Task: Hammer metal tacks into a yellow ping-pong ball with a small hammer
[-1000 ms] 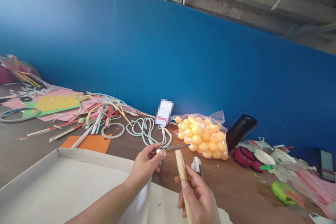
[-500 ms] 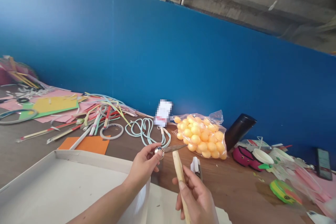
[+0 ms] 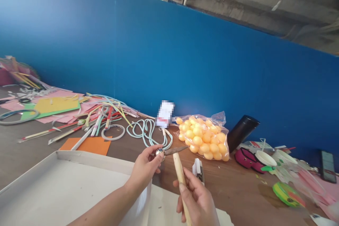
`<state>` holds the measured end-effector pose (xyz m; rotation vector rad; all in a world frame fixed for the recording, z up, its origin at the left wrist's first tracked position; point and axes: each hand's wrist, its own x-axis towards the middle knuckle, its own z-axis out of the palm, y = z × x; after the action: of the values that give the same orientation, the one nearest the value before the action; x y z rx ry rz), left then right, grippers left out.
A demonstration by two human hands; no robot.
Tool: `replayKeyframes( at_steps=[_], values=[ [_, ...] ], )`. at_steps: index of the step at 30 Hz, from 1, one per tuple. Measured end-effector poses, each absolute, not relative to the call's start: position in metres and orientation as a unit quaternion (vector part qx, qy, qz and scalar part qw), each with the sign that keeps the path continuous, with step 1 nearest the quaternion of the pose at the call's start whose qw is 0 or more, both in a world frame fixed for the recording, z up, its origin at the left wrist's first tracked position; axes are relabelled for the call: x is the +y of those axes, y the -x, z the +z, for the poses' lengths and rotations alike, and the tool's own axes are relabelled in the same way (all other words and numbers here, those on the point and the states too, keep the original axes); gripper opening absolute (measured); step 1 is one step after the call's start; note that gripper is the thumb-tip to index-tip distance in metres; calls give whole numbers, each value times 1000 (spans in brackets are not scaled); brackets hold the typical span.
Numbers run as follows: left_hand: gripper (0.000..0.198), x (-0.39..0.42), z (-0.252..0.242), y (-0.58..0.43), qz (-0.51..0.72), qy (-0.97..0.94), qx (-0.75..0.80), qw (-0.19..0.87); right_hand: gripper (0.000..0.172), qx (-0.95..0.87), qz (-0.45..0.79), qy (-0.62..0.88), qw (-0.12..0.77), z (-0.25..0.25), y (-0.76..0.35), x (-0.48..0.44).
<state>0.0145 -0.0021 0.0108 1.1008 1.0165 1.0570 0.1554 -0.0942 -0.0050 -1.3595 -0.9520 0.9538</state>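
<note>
My left hand (image 3: pixel 147 164) pinches a shiny silver ball (image 3: pixel 160 153) between thumb and fingers. From the ball a dark, pointed, blade-like piece (image 3: pixel 175 150) sticks out to the right; how the two are joined I cannot tell. Wrapped in my right hand (image 3: pixel 194 197) is a pale wooden stick (image 3: pixel 179 169), tilted with its blunt top end up. That top end sits just below the blade-like piece, very close to it; contact is unclear. Both hands are above the table's front part, beside a white box lid (image 3: pixel 71 183).
Behind my hands lie a bag of orange balls (image 3: pixel 202 137), a coiled light-blue cord (image 3: pixel 144 132) and a black bottle (image 3: pixel 243 132). Paper sheets and tubes (image 3: pixel 106 113) spread left. To the right are a green tape measure (image 3: pixel 287 194) and a phone (image 3: pixel 327 166). A blue wall (image 3: pixel 169 53) stands behind.
Almost nothing differs. The wooden stick's top has shifted very slightly left, and the view has moved a touch.
</note>
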Motion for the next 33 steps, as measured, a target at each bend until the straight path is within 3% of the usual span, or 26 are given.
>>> replayKeyframes(
  at_steps=[33],
  values=[
    [45,-1,5,-16,460,-478,437,607,59,-389,423,580,578,-4,-157,-93]
  ],
)
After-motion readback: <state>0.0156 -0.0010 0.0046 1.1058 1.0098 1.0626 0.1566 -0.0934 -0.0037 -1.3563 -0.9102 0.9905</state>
